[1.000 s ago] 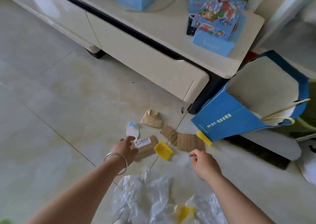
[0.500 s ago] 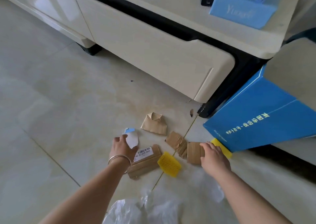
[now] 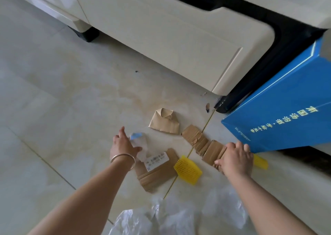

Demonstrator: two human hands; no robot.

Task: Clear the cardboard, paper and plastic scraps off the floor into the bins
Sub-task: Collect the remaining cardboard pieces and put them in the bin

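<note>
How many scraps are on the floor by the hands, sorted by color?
Brown cardboard: 4
Yellow plastic: 2
White-and-blue paper: 1
Clear plastic wrap: 1 heap
Total: 8

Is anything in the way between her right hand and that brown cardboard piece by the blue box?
Nothing visible. The right hand already rests on the folded cardboard strip, fingers over its near end. The blue box sits just beyond, and a yellow plastic scrap lies to the left, clear of the grip.

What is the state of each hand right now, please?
Left hand: open, fingers spread on the white paper scrap, not gripping it yet.
Right hand: closing on the cardboard piece; a firm grip cannot be told.
</note>
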